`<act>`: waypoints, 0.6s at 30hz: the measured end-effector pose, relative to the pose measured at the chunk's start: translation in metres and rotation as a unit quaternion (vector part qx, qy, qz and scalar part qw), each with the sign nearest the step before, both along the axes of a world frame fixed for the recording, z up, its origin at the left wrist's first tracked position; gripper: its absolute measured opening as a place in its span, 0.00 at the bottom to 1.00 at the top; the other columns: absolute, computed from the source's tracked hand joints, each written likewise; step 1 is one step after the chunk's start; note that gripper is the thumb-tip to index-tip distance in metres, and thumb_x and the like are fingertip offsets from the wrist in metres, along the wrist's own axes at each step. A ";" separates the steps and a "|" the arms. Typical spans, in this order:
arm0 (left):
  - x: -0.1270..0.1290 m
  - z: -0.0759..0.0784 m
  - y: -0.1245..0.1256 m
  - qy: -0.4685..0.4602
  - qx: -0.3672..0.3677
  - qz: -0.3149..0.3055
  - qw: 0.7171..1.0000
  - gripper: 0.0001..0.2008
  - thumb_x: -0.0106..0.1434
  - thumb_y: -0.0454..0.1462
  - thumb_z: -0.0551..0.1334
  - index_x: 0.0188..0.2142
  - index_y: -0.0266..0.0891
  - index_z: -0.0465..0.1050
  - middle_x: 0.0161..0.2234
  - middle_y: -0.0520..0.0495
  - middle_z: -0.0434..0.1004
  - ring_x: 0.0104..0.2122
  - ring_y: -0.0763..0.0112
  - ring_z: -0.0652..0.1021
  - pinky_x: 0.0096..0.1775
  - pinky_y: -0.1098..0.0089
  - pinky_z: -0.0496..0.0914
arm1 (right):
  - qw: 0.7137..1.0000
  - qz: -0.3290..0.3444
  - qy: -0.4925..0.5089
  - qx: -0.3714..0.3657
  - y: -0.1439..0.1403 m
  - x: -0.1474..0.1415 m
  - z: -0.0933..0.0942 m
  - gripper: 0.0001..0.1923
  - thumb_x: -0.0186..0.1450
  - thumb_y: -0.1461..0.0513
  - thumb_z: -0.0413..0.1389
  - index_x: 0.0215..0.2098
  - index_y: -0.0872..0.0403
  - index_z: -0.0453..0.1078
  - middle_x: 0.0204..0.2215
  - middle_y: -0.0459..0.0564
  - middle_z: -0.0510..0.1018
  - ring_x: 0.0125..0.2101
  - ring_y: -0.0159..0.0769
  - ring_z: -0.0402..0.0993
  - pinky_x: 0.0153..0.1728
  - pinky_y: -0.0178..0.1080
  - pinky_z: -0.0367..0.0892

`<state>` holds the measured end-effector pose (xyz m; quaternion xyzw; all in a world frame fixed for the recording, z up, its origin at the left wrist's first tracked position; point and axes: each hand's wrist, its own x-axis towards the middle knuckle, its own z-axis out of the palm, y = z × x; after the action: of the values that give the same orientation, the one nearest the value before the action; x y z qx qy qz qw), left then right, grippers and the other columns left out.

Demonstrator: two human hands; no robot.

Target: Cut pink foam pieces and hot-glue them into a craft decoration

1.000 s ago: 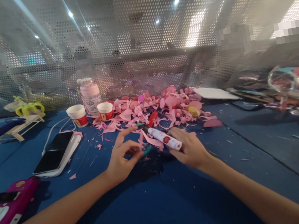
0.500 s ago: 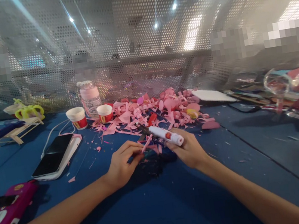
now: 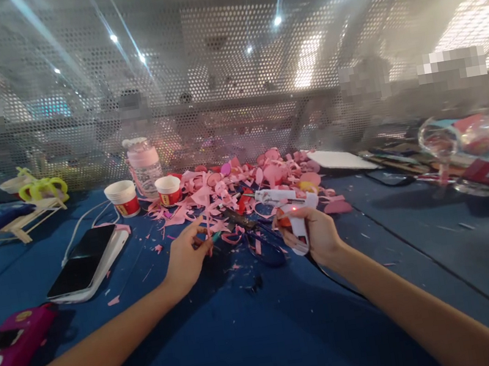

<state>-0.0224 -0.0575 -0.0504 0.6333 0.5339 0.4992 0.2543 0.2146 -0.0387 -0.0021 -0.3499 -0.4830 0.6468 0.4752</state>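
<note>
My right hand (image 3: pixel 315 235) grips a white glue gun (image 3: pixel 287 202), red light on; left hand (image 3: pixel 186 257) pinches a pink strip (image 3: pixel 208 229).

Phone (image 3: pixel 83 264) left of left hand (image 3: pixel 185 257); scraps pile (image 3: pixel 245 186) behind hands; cups (image 3: pixel 124 198) behind phone.
</note>
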 end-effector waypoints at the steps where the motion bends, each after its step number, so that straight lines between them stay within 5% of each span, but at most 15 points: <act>1: 0.000 0.000 0.000 -0.011 0.002 0.000 1.000 0.07 0.54 0.38 0.60 0.33 0.37 0.69 0.41 0.45 0.71 0.21 0.76 0.72 0.27 0.71 0.69 | 1.000 -0.001 0.004 -0.001 0.000 0.000 0.000 0.12 0.52 0.60 0.46 0.21 0.58 0.67 0.06 0.44 0.61 0.05 0.25 0.47 0.09 0.31 0.43; 7: 0.007 0.007 -0.005 -0.157 -0.032 -0.072 0.984 0.12 0.54 0.42 0.61 0.33 0.36 0.67 0.26 0.51 0.72 0.23 0.74 0.74 0.29 0.72 0.70 | 1.000 0.007 0.026 -0.010 0.002 -0.001 -0.003 0.12 0.52 0.62 0.45 0.24 0.60 0.69 0.04 0.44 0.60 0.04 0.25 0.48 0.08 0.31 0.45; 18: 0.021 0.013 -0.018 -0.297 -0.165 -0.146 0.929 0.19 0.51 0.41 0.64 0.39 0.38 0.60 0.24 0.54 0.73 0.22 0.72 0.77 0.24 0.72 0.73 | 0.999 -0.027 0.002 0.021 -0.004 -0.007 -0.005 0.10 0.51 0.61 0.48 0.22 0.58 0.68 0.03 0.42 0.59 0.04 0.25 0.48 0.07 0.31 0.43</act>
<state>-0.0013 -0.0758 -0.0371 0.4758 0.4104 0.5272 0.5721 0.2079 -0.0432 -0.0070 -0.3518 -0.4855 0.6241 0.5010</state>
